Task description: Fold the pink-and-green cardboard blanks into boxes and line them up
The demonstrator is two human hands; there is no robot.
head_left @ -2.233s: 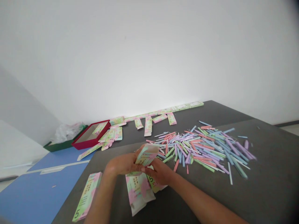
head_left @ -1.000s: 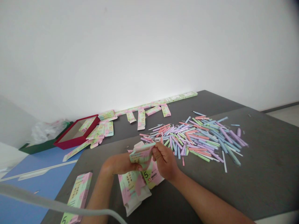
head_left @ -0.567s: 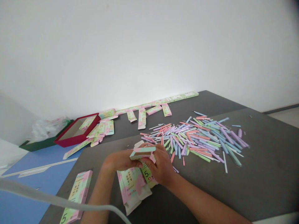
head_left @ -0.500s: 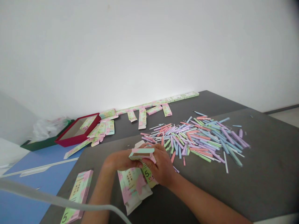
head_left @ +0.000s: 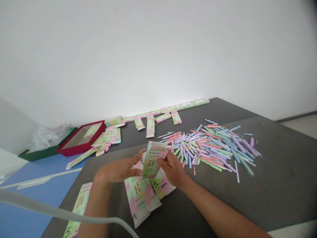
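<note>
My right hand [head_left: 174, 170] grips a small pink-and-green cardboard box [head_left: 152, 162], thumb on its printed front and fingers behind. The box is tilted, its pale top end toward the far side. At its left edge my left hand [head_left: 123, 170] has its thumb and fingers spread; whether it touches the box I cannot tell. Under both hands lie flattened cartons of the same print, one [head_left: 138, 198] with its flaps toward me and another [head_left: 163, 185] marked 5. To the right spreads a heap of slim pastel pen-like sticks [head_left: 208, 147].
A similar box [head_left: 78, 211] lies at the near left, partly behind my forearm and a grey cable [head_left: 61, 214]. Farther back are a red tray [head_left: 74, 150], a green tray [head_left: 42, 153] with clear plastic, and several boxes [head_left: 150, 127] along the wall [head_left: 158, 59].
The box has turned from end-on so that its printed front faces me. My left hand has moved left and its fingers have spread. The right hand keeps its hold.
</note>
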